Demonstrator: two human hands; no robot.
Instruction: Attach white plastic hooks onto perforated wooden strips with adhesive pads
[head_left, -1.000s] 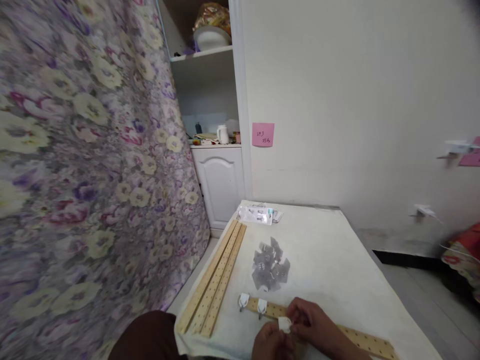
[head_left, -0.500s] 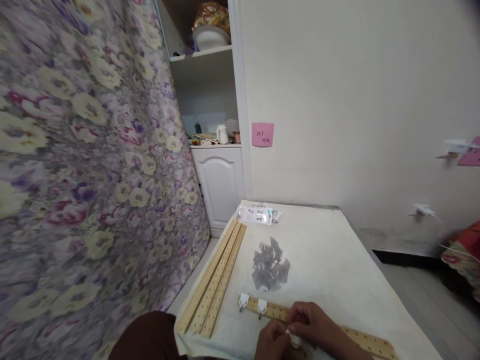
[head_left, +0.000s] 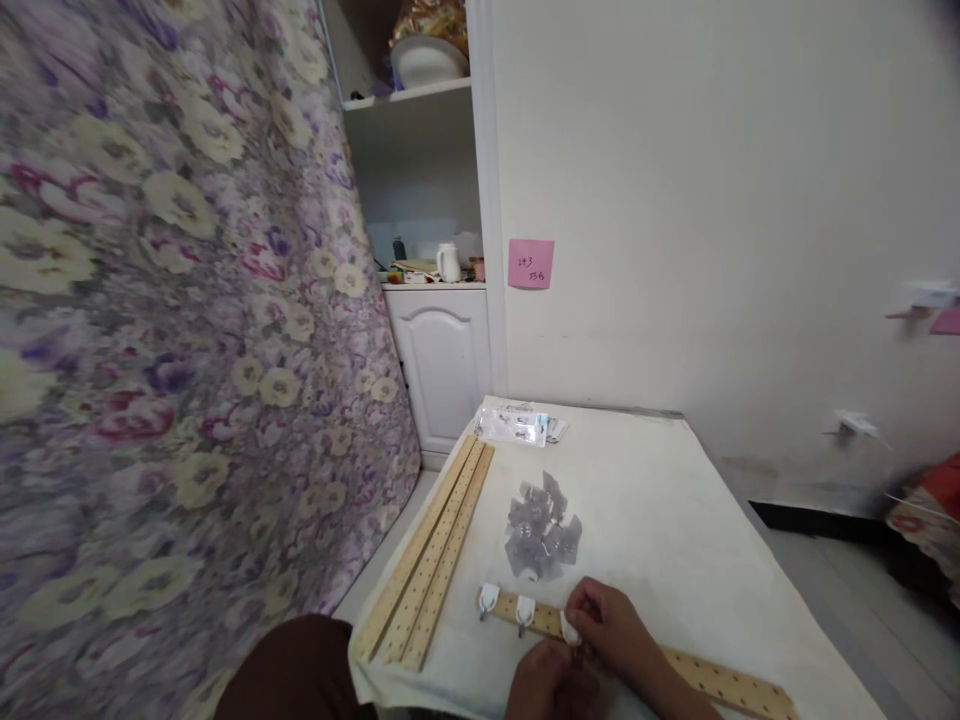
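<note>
From where I stand, both hands are close together at a white hook (head_left: 570, 627) on the perforated wooden strip (head_left: 720, 682): the right hand (head_left: 611, 630) bends its fingers against the hook's side, the left hand (head_left: 544, 682) is just below, and I can't tell whether either grips. Beyond a heap of grey translucent pieces (head_left: 541, 535), a clear packet (head_left: 511, 427) shows small dark shapes inside. Over on the shelf stands a white jug (head_left: 449, 264), its inside out of my sight.
</note>
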